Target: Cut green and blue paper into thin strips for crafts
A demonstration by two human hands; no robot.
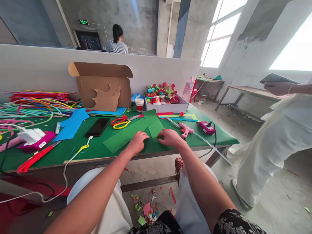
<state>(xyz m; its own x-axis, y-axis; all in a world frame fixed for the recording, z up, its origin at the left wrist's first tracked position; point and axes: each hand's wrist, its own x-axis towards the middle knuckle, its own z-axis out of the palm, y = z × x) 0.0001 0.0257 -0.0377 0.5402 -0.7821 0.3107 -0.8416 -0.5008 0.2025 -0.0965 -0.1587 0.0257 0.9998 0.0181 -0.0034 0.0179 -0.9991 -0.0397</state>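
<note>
Two green paper strips lie on the table in front of me, one slanting to the left point(122, 138) and one more upright point(155, 125), meeting near their upper ends. My left hand point(139, 141) is closed beside the lower right edge of the left strip; whatever its fingertips pinch is too small to make out. The fingers of my right hand point(169, 137) are curled at the lower end of the right strip and touch its edge. Red and yellow scissors point(122, 122) lie behind the strips. To the right of my right hand is a pink glue gun point(186, 129).
On the left are a phone point(97, 127), blue paper point(73, 125), pipe cleaners point(39, 104) and a white charging cable. A cardboard box point(104, 87), paper cups point(139, 104) and a box of colourful crafts point(165, 97) stand behind. A person in white trousers point(275, 136) is at the right.
</note>
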